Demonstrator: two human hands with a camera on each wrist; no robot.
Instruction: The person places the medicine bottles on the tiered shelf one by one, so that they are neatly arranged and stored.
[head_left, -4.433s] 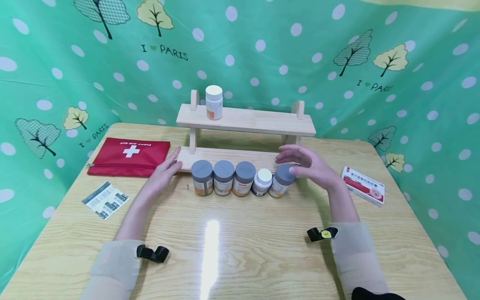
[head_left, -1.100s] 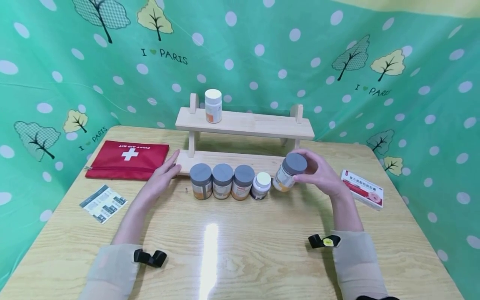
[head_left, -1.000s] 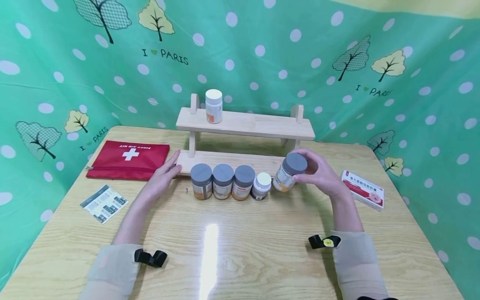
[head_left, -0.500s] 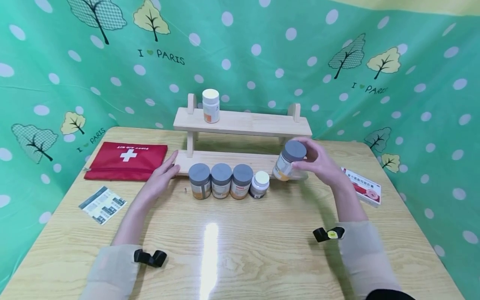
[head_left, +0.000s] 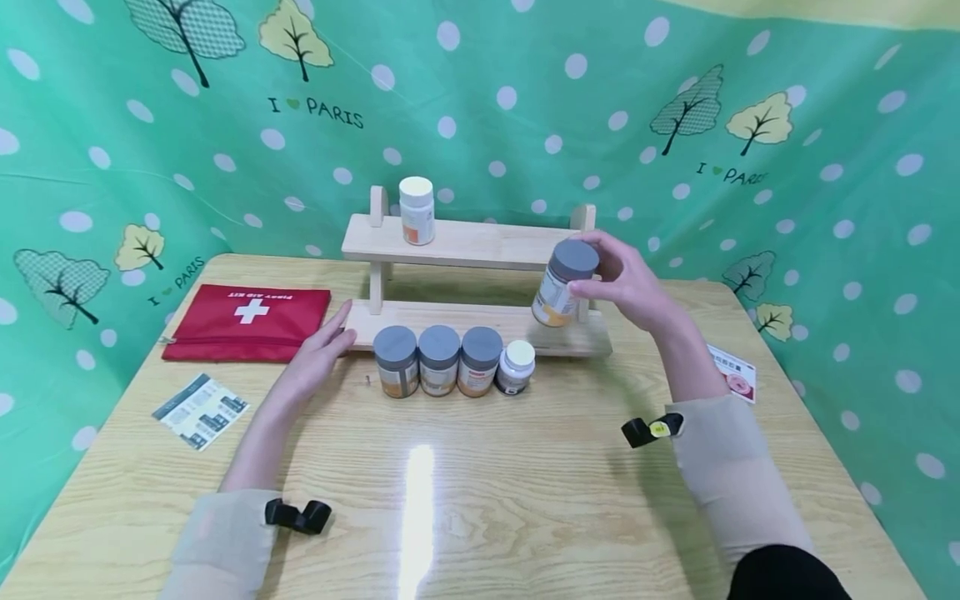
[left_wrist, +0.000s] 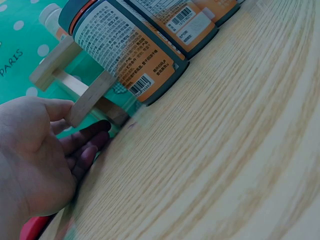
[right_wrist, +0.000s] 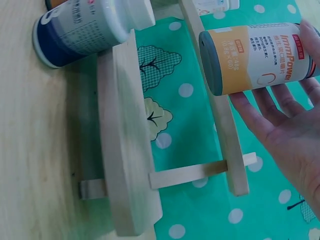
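"Across the table (head_left: 525, 492), where is the change?"

"At the wooden rack (head_left: 472, 258). Just in front of its upper shelf (head_left: 491, 240), near the right end and above the lower shelf (head_left: 457, 315), the right hand (head_left: 628, 285) grips a grey-lidded jar (head_left: 555, 293) near its lid, slightly tilted. Whether jar and upper shelf touch, I can't tell."

"What does that mean for the work?"

"I judge that it now centres on the rack: the jar looks carried, clear of the table, not resting on either shelf."

"And the left hand (head_left: 311, 367)?"

"Relaxed; its fingers touch the lower shelf's left end, much as in the earlier frames."

"What else differs?"

"Half a second ago the right hand and its jar are lower and nearer the front. In the earliest frame that jar ends the row on the table; now three grey-lidded jars (head_left: 438, 367) remain there. The white bottle (head_left: 417, 212) keeps its place on the upper shelf. Smallest, the white-capped little bottle (head_left: 514, 371) now ends the row."
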